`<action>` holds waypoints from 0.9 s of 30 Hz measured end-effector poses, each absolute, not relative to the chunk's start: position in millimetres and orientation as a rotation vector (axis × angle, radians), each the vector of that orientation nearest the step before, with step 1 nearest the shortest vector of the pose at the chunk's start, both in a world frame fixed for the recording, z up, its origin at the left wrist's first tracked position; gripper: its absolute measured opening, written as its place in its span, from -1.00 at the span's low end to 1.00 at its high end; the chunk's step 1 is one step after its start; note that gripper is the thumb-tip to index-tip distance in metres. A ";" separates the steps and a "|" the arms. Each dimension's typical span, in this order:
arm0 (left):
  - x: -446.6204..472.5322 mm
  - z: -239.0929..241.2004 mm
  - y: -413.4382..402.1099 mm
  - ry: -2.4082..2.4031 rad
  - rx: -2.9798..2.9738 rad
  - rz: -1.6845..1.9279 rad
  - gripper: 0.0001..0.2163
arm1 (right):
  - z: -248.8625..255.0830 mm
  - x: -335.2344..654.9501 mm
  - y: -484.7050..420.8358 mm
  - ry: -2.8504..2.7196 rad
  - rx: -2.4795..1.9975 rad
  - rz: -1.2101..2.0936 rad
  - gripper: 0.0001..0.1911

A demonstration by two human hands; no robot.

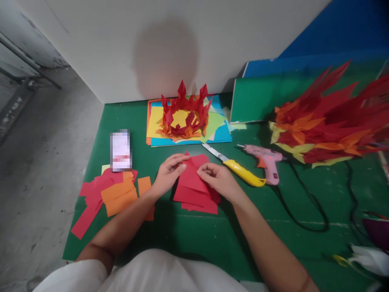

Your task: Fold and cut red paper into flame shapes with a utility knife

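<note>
My left hand (pixel 167 173) and my right hand (pixel 219 179) both pinch a red paper sheet (pixel 192 174) lifted a little over a stack of red paper squares (pixel 194 198) on the green table (pixel 194 235). The left fingers grip its upper left edge, the right fingers its right edge. Both hands are closed on the sheet.
A red and orange paper crown (pixel 184 114) sits on coloured sheets (pixel 219 132) at the back. A yellow utility knife (pixel 235 166) and pink glue gun (pixel 266 160) with black cord lie right. Red and orange scraps (pixel 109 192) and a phone (pixel 120 150) lie left. A large flame-like paper piece (pixel 328 121) fills the far right.
</note>
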State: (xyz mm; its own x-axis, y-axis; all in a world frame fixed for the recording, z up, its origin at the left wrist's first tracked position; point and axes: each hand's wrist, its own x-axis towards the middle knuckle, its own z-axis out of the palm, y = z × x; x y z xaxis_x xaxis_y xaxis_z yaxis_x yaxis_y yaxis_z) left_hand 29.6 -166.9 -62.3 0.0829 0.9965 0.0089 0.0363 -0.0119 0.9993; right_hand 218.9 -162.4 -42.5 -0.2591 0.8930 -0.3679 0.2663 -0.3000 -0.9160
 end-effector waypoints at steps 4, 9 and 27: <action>27.3 -63.4 -165.0 1.080 1.299 1.054 -0.69 | -43.8 223.6 -159.5 -1.430 -1.506 1.553 -0.71; 28.4 -64.5 -164.9 1.048 1.326 1.051 -0.67 | -43.5 225.5 -157.8 -1.446 -1.529 1.546 -0.71; 21.6 -77.4 -158.4 1.268 1.168 1.399 -0.67 | -32.3 247.8 -152.1 -1.500 -1.533 1.499 -0.71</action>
